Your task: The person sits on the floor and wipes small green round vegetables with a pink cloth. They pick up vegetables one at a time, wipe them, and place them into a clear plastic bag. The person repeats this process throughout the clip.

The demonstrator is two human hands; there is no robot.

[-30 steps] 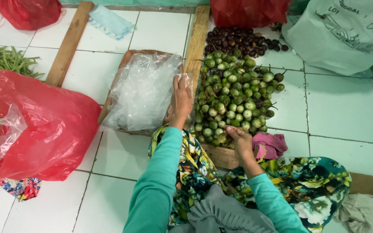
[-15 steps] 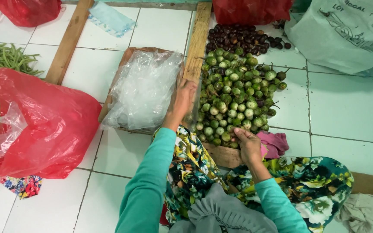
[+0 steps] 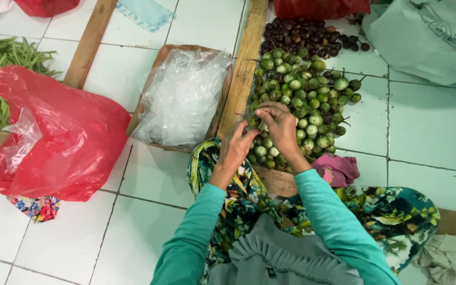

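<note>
- While both of your hands meet over the pile of small green eggplants (image 3: 299,103) on the tiled floor (image 3: 149,79), your left hand (image 3: 237,149) and right hand (image 3: 278,126) pinch together one fruit at the near left edge of the pile, just beside the wooden plank (image 3: 244,63).
- The fingers are curled closed on it, so most of the fruit is hidden; I cannot tell which hand carries more of it.
- I judge these fruits light, firm and smooth, so they can roll or slip; take one around its round body, not by the thin stem.
- The pile is loose, and neighbours may tumble when you pull one out.
- Left of the plank lies a box of clear plastic bags (image 3: 183,97), soft and slippery, and further left a red plastic bag (image 3: 64,137).
</note>
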